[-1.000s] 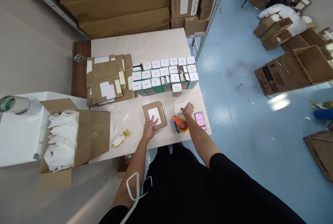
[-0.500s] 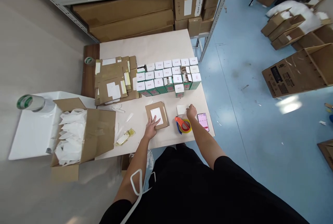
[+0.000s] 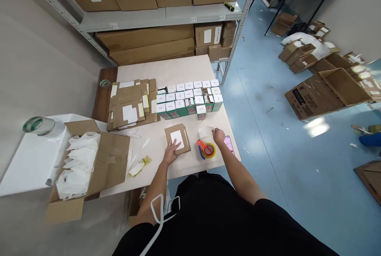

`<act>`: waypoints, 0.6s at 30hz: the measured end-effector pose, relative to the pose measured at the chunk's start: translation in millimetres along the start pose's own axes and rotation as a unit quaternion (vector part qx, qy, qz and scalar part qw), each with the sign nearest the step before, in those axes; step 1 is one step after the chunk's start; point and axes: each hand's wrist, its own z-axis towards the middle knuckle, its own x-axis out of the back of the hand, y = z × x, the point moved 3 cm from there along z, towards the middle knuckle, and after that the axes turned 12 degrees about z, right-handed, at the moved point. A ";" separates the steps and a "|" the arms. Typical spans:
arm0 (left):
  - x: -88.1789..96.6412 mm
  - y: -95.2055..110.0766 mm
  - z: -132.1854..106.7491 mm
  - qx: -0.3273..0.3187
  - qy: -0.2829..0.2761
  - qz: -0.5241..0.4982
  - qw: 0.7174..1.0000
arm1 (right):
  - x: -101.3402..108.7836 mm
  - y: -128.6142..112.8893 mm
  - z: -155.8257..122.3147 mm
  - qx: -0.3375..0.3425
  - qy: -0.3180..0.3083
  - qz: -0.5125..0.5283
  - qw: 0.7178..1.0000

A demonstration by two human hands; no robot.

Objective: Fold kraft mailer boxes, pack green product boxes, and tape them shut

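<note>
My left hand [image 3: 170, 153] lies with fingers spread on a flat cardboard packet [image 3: 185, 137], partly over its white label [image 3: 176, 135]. Between the fingertips of my right hand [image 3: 219, 135] is the edge of a thin white paper slip [image 3: 205, 131], just above or on the table; I cannot tell which. Below the slip sits an orange tape dispenser [image 3: 202, 145] with a yellow tape roll [image 3: 212, 151]. A phone [image 3: 229, 144] with a lit pink screen lies beside my right wrist, which covers part of it.
Rows of white-topped green boxes [image 3: 179, 104] stand behind the packet. Flattened cardboard packets [image 3: 125, 97] are stacked at the left. An open carton [image 3: 114, 156] holds white bags. Tape scraps [image 3: 139, 166] lie nearby. Metal shelving [image 3: 178, 16] with cartons borders the table's back.
The view has tilted up, showing more of the shelf. My right hand has shifted slightly right with the slip, and its wrist now covers part of the phone. My left hand stays on the packet.
</note>
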 end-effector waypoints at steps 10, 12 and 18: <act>38.8 56.5 22.3 0.079 0.067 -0.087 0.991 | 25.2 -22.4 -45.7 0.056 0.059 0.177 0.981; 44.4 101.6 31.4 0.044 0.104 -0.229 0.967 | 20.0 -30.6 -58.6 0.062 0.046 0.218 0.973; 47.6 194.5 46.1 -0.004 0.062 -0.417 0.907 | 3.0 -50.7 -89.0 0.139 -0.074 0.293 0.943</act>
